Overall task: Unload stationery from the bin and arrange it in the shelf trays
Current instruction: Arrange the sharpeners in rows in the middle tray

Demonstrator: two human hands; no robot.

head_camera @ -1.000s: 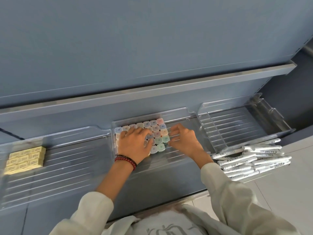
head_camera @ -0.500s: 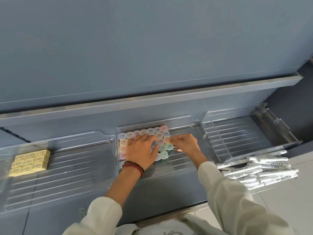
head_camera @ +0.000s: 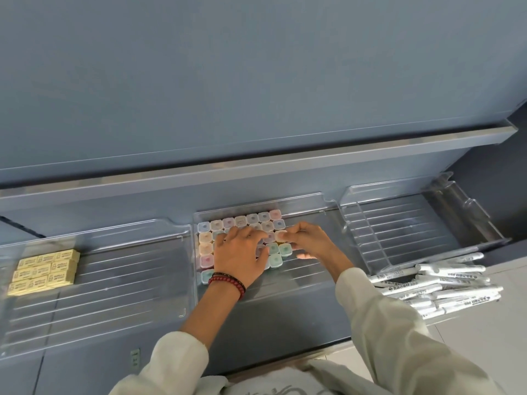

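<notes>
**Head view.** Pastel lidded cases (head_camera: 258,220) stood packed in rows at the back-left corner of the middle clear tray (head_camera: 308,283). The left hand (head_camera: 239,253) lay flat on the block, fingers straight and spread, holding nothing. The right hand (head_camera: 309,242) had bent fingers, tips against a cream case (head_camera: 281,236) at the block's right edge — whether pinching or only pushing could not be told. Judged risk: uneven sideways pressure might buckle a row or tip a case — they looked light and loosely seated. Yellow erasers (head_camera: 42,267) and white markers (head_camera: 433,283) lay well apart.
</notes>
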